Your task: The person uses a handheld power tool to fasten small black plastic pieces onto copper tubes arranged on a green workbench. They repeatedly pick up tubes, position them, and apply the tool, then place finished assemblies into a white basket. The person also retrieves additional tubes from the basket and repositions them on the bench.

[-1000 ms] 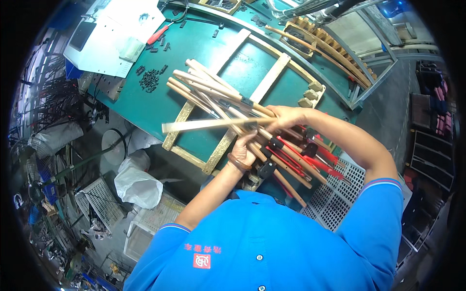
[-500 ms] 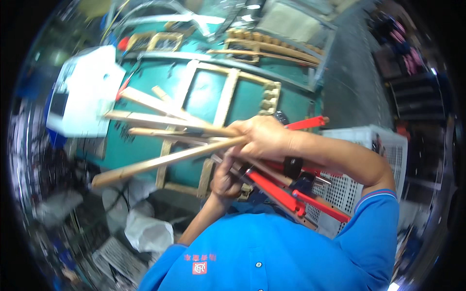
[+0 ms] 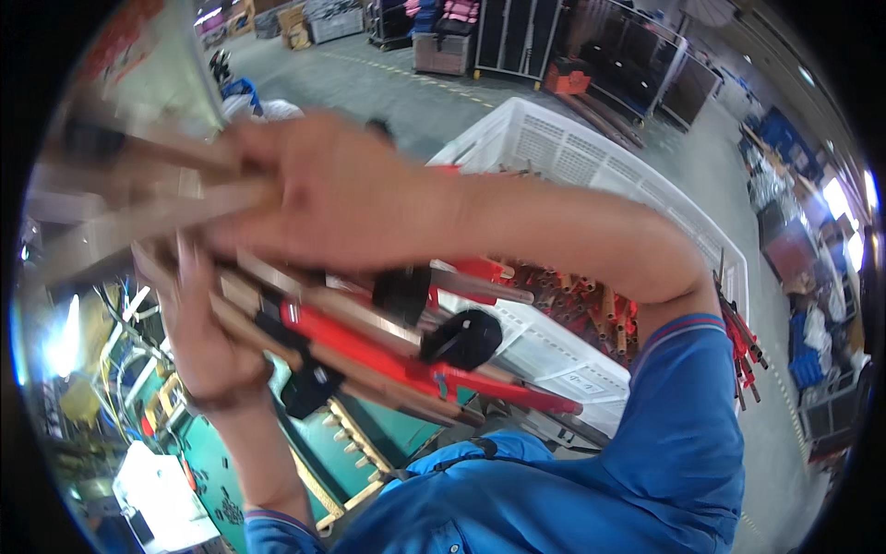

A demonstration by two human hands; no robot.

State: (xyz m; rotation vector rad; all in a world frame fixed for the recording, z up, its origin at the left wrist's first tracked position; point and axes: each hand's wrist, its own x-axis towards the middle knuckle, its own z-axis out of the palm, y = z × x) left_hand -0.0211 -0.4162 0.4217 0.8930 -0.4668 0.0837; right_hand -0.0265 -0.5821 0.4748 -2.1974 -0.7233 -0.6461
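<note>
My right hand point(image 3: 323, 198), blurred by motion, is closed around a bundle of wooden sticks point(image 3: 175, 217) at the upper left. Below it, my left hand point(image 3: 217, 346) presses against the same bundle, its fingers partly hidden behind the sticks. From under my right wrist the other end of the bundle slants down to the right, showing red sleeves point(image 3: 360, 342) and black rounded pieces point(image 3: 461, 340) among the wood. Beyond my right forearm stands a large white perforated crate point(image 3: 637, 198), holding many similar red and wooden sticks point(image 3: 591, 309).
A green worktop point(image 3: 208, 452) lies at the lower left, bearing a wooden frame with pegs point(image 3: 355, 448) and a white boxy object point(image 3: 166, 499). Dark wheeled racks point(image 3: 517, 42) and an orange-red box point(image 3: 568, 76) stand across the grey floor.
My body has turned right, away from the green worktop toward the white crate. Both hands have carried the bundle along, and it now sits higher and further left in view.
</note>
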